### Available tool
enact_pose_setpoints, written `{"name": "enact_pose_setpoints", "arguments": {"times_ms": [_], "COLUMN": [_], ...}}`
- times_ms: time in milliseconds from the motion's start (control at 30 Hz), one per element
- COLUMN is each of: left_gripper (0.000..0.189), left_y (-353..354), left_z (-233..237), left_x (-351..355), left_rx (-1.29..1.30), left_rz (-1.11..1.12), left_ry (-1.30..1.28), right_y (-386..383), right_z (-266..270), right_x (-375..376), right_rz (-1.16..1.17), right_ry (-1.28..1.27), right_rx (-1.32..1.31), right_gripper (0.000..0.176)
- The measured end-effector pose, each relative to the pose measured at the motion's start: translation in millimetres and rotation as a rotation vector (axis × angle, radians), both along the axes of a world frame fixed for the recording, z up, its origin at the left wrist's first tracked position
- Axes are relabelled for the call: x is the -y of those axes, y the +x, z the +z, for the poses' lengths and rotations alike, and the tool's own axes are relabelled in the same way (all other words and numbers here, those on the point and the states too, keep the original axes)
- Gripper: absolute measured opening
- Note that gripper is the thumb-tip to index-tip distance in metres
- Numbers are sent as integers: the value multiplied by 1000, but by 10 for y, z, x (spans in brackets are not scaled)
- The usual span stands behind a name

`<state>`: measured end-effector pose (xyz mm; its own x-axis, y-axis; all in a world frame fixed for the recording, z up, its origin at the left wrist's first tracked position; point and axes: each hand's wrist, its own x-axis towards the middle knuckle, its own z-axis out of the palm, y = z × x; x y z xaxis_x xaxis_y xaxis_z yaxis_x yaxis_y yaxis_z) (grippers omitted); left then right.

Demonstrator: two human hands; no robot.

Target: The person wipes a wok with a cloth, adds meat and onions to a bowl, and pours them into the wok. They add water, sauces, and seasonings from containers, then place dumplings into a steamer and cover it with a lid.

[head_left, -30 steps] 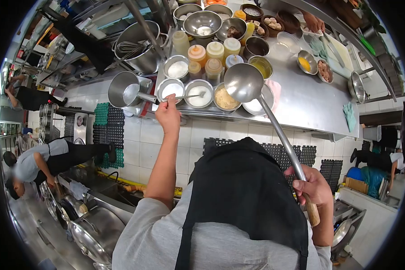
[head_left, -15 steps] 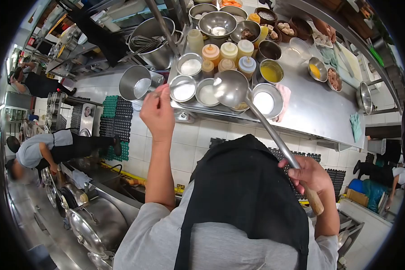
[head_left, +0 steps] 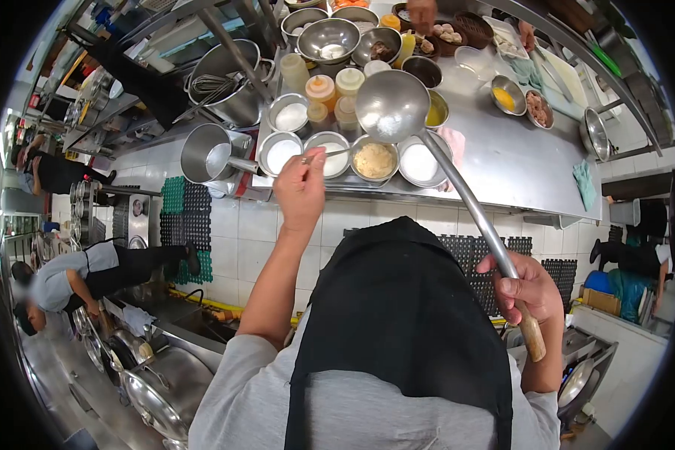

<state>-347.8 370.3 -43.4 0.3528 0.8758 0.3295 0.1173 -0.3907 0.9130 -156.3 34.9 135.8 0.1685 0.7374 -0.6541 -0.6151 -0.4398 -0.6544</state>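
My right hand (head_left: 529,289) is closed around the handle of a long metal ladle (head_left: 392,105), near its wooden end. The ladle's bowl hangs over the squeeze bottles and seasoning tubs, with some white stuff inside. Pinched in my left hand (head_left: 301,187) is a small metal spoon (head_left: 339,152). Its thin shaft points right, toward a tub of pale yellow granules (head_left: 375,160); I cannot make out its tip clearly. Close by stand a tub of white powder (head_left: 281,154), another white-filled tub (head_left: 328,152) and a bigger white-filled tub (head_left: 421,161).
Squeeze bottles (head_left: 321,88) stand behind the tubs. At the left is a metal pot (head_left: 206,154) with a handle. Farther right on the steel counter (head_left: 495,169) are a bowl of yellow liquid (head_left: 507,96) and a bowl of minced meat (head_left: 538,109). Another person's hand (head_left: 421,15) reaches in at the back.
My left hand has moved right with the spoon, from the leftmost tubs toward the yellow granules. The ladle's bowl has shifted up off the front tubs, uncovering the granules. The view has shifted slightly.
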Motion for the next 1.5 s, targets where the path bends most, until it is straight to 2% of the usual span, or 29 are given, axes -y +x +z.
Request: {"name": "enact_pose_setpoints", "arguments": {"times_ms": [267,367,500,600,700,800,1100,1200,1300,1400,1500], "left_gripper": [14,14,14,14,15,14,16,19,26,31,28], "left_y": [454,400,408,418,420,474,456,484,476,436,398], "left_z": [-313,-224,-339,-266,-383,-506,-559,-727,-577,-767,-859], "left_x": [144,114,1,61,-6,47,70,11,-1,-112,-168], "left_rx": [-118,-129,-164,-117,-103,-48,-136,-33,6,28,50], "left_rz": [-269,-213,-230,-198,-192,-187,-139,-66,-28,35,37], "left_ry": [213,310,264,91,138,52,-27,-189,-439,-500,-584], "right_y": [-57,-88,-103,-88,-76,-64,-36,-39,-43,-40,-34], "right_z": [-98,-70,-59,-61,-49,-54,-85,-87,-100,-117,-109], "right_x": [297,371,401,413,409,384,351,330,326,338,341], "right_rz": [-85,-103,-108,-106,-97,-90,-72,-67,-76,-75,-75], "right_ry": [-72,-92,-111,-112,-120,-143,-156,-175,-175,-162,-169], "right_rx": [31,46,52,44,47,58,55,71,77,88,94], "right_gripper": [40,39,38,37,35,35,36,36,36,37,36]}}
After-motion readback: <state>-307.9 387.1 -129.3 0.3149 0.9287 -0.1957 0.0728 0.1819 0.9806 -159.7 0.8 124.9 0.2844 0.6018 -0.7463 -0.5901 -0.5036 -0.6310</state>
